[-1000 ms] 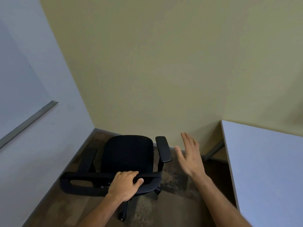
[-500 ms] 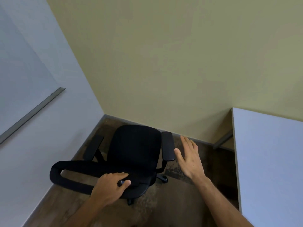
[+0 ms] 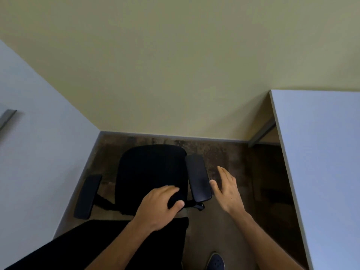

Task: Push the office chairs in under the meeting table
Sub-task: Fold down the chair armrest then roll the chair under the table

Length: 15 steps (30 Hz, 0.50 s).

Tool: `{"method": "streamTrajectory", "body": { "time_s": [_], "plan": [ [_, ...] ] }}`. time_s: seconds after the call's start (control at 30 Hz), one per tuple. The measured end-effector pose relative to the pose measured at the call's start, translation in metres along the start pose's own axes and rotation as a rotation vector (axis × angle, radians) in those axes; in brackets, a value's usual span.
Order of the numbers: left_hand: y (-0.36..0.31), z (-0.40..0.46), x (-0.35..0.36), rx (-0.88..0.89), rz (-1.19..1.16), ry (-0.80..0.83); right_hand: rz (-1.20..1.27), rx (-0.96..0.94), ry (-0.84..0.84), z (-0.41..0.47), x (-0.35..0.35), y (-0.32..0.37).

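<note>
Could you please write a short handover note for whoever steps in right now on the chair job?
Left hand: gripping the top of the backrest of the black office chair.
Right hand: open and empty, in the air just beside the chair's right armrest.
The chair stands in the room corner, seat facing the yellow wall, clear of the meeting table on the right.
Done: chair in hand.
Left: turn it toward the table and roll it under. No other chairs are in view.
</note>
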<state>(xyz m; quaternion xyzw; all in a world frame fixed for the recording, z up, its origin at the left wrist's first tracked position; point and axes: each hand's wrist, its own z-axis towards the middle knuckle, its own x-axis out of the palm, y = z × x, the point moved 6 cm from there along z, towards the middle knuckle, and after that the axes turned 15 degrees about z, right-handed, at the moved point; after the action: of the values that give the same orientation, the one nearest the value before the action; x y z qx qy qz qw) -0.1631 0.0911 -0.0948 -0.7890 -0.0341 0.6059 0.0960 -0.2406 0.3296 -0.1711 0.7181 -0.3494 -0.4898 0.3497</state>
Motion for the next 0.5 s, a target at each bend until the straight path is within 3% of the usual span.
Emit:
{"method": "streamTrajectory", "body": {
  "time_s": [0.13,0.3,0.5],
  "plan": [
    [-0.013,0.097,0.065,0.145,0.090,-0.015,0.168,0.145,0.046,0.058,0.034,-0.062],
    [-0.016,0.171,0.139,0.291,0.159,-0.011,0.771,0.436,0.220,0.108,0.100,-0.104],
    [-0.015,0.203,0.165,0.413,0.182,-0.128,0.934,0.437,0.222,0.125,0.115,-0.119]
  ]
}}
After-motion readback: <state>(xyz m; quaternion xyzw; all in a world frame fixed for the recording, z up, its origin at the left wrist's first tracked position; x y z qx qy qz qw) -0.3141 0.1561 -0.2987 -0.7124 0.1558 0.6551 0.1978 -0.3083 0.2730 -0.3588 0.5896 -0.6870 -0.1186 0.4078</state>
